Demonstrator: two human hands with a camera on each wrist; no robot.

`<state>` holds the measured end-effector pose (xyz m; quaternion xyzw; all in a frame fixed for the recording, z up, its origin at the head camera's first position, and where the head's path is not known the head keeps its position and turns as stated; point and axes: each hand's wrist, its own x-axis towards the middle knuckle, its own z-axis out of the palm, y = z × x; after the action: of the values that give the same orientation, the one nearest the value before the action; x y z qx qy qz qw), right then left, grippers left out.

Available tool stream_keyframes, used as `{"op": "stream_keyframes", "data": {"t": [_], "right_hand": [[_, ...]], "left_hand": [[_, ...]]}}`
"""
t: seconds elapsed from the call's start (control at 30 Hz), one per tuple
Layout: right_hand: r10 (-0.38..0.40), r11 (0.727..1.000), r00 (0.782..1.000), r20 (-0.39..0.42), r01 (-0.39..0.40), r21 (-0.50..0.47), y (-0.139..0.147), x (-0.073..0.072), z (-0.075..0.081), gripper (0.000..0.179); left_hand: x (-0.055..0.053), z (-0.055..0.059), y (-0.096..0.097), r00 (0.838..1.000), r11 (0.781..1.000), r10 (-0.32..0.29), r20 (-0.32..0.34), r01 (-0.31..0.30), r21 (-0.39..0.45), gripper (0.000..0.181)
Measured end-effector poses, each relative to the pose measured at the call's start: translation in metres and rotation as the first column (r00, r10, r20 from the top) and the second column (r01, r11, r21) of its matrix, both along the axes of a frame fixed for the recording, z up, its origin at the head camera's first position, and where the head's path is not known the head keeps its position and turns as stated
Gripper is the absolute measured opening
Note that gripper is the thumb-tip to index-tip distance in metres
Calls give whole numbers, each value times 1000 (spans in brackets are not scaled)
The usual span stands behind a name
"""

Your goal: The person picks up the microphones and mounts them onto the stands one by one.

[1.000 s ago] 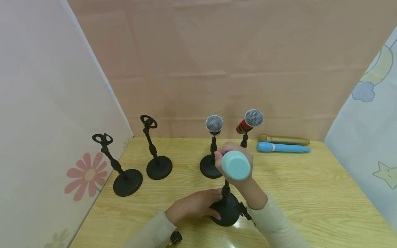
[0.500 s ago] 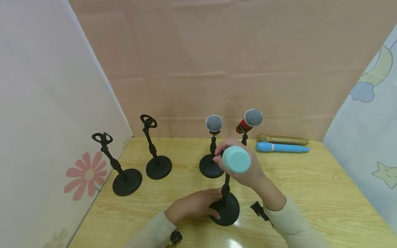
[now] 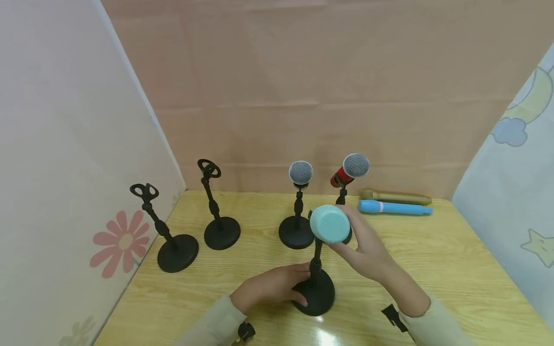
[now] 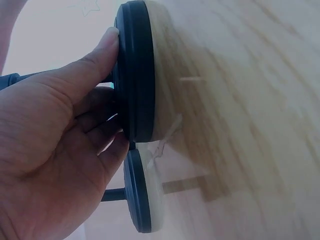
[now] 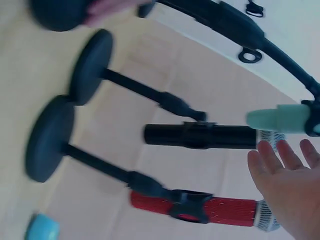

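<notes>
A mint-green microphone point(image 3: 330, 224) sits in the clip of a black microphone stand point(image 3: 319, 298), its head tilted toward the camera. My left hand point(image 3: 277, 284) grips that stand low down, the thumb on top of the round base point(image 4: 136, 75) and the fingers near the pole. My right hand point(image 3: 368, 250) is just right of the microphone. In the right wrist view its fingers point(image 5: 272, 159) are extended beside the mint handle point(image 5: 280, 119) and hold nothing. Behind stand two more stands, one with a black microphone point(image 3: 300, 173), the other with a red microphone point(image 3: 355, 166).
Two black stands, a front one point(image 3: 177, 253) and a back one point(image 3: 222, 233), stand at the left with ring-like clips on top. A blue microphone point(image 3: 393, 207) and a gold microphone point(image 3: 396, 196) lie at the back right of the wooden table point(image 3: 441, 269).
My right hand has loosened from round the mint microphone and moved to the right, its fingers now straighter. The microphone stays up on its stand. My left hand keeps its place at the base.
</notes>
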<state>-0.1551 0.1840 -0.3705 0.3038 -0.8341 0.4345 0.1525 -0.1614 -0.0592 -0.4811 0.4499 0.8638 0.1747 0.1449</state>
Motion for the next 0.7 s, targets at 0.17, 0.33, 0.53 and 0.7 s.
{"op": "stream_keyframes", "data": {"t": [0.17, 0.33, 0.53, 0.7], "right_hand": [[18, 998, 1000, 19, -20, 67, 10, 8, -23, 72], [40, 980, 995, 91, -57, 192, 13, 19, -47, 78], [21, 935, 993, 116, -61, 349, 14, 29, -76, 69], [51, 902, 987, 155, -112, 417, 12, 33, -90, 73]], "left_hand": [[0, -3, -1, 1000, 1000, -3, -14, 3, 19, 67], [0, -5, -3, 998, 999, -2, -63, 4, 34, 60], [-3, 12, -6, 995, 988, 86, -43, -80, 134, 34], [-4, 28, -10, 989, 975, 147, -7, -143, 171, 32]]}}
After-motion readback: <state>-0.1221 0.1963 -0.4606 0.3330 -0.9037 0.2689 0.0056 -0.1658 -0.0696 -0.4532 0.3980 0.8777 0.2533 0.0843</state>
